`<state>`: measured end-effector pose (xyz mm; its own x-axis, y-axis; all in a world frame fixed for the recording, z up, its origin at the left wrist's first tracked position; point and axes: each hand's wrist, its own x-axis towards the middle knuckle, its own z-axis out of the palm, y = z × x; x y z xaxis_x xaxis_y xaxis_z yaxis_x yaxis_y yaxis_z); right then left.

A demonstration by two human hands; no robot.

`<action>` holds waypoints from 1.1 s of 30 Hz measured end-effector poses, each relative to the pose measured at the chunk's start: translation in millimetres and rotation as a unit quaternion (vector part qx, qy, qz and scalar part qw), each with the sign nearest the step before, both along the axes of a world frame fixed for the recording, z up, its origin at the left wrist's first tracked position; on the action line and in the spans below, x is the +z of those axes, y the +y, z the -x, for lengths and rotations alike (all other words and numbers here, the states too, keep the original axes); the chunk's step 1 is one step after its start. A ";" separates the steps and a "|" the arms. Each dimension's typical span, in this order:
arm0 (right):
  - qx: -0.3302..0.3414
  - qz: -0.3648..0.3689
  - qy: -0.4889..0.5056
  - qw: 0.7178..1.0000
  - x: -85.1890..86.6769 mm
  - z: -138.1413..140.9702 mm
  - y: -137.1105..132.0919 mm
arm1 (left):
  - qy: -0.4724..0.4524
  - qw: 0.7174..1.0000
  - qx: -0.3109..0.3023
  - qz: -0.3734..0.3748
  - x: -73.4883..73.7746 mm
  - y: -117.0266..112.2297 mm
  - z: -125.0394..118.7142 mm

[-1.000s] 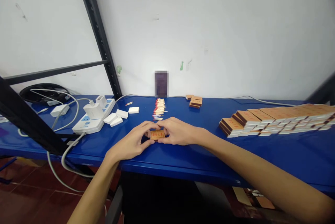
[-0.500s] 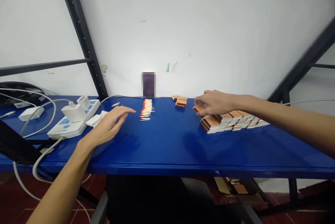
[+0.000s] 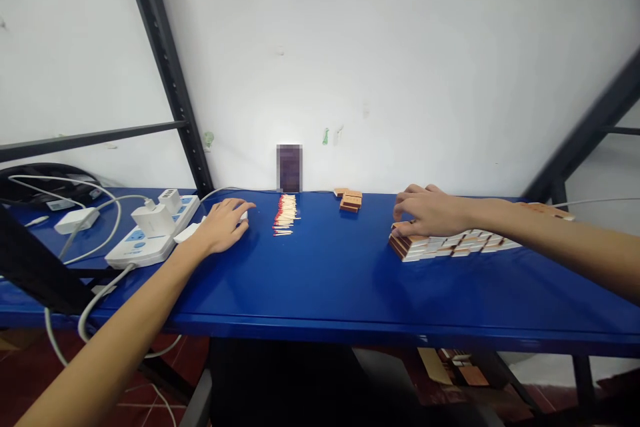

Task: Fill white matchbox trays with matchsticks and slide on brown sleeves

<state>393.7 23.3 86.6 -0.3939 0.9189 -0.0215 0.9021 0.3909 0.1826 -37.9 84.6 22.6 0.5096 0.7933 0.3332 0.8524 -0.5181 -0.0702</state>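
My right hand (image 3: 427,210) is at the left end of a long stack of matchboxes (image 3: 455,244). Its fingers and thumb close round a matchbox (image 3: 407,229) on top of that end. My left hand (image 3: 223,224) hovers low or rests at the left of the table, fingers stretched out and apart. Beneath and beside it are white pieces (image 3: 187,232), partly hidden by the hand. Between the hands lies a row of loose matches (image 3: 287,212) with red heads. A few more matchboxes (image 3: 351,200) lie in a small pile near the wall.
A white power strip (image 3: 145,247) with chargers and cables sits at the left on the blue table (image 3: 310,280). A pixelated dark rectangle (image 3: 290,168) stands against the wall. Black shelf posts (image 3: 173,74) rise at both sides. Below is an open box (image 3: 455,364) holding matchboxes.
My right hand has brought the matchbox down and right onto the stack's end. My left hand has drawn back over the white pieces. The view has shifted slightly.
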 end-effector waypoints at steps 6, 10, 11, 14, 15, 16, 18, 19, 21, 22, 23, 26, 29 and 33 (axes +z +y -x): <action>0.072 -0.059 0.095 0.991 7.9 51.0 19.4 | 0.019 0.998 0.003 0.064 -11.5 -13.3 -5.5; 0.117 -0.026 0.188 0.975 -16.5 120.8 65.5 | -0.029 0.992 -0.026 0.116 -2.6 -48.4 -20.9; 0.115 -0.022 0.202 0.972 -24.7 136.9 80.7 | -0.051 0.991 -0.025 0.119 -1.1 -58.1 -25.4; 0.118 -0.005 0.258 0.959 -47.1 173.8 125.3 | -0.117 0.988 -0.007 0.098 -3.7 -84.3 -35.4; 0.114 -0.002 0.264 0.958 -52.9 181.9 137.7 | -0.138 0.987 0.001 0.088 -6.8 -91.4 -37.0; 0.113 0.000 0.267 0.957 -57.9 188.1 148.3 | -0.159 0.984 0.011 0.084 -10.8 -97.7 -37.7; 0.107 0.003 0.273 0.956 -65.3 195.8 163.6 | -0.195 0.977 0.017 0.082 -19.5 -107.8 -37.6; 0.103 0.004 0.275 0.956 -68.1 198.0 168.9 | -0.214 0.973 0.012 0.081 -23.5 -111.7 -37.3; 0.096 0.010 0.278 0.956 -72.6 200.4 176.1 | -0.245 0.966 -0.005 0.079 -29.4 -117.3 -37.1; 0.094 0.014 0.278 0.956 -74.6 201.1 178.7 | -0.260 0.962 -0.005 0.078 -31.2 -119.1 -37.4; 0.094 0.017 0.279 0.956 -76.5 201.6 180.9 | -0.275 0.958 -0.004 0.080 -32.2 -120.4 -38.0; 0.091 0.024 0.280 0.955 -82.8 203.3 185.3 | -0.320 0.943 0.012 0.089 -31.9 -121.9 -40.0; 0.085 0.023 0.285 0.955 -89.2 204.4 185.7 | -0.353 0.930 0.022 0.095 -29.5 -122.2 -40.1; 0.090 0.022 0.290 0.952 -94.4 203.7 180.3 | -0.358 0.927 0.014 0.107 -25.5 -123.2 -37.5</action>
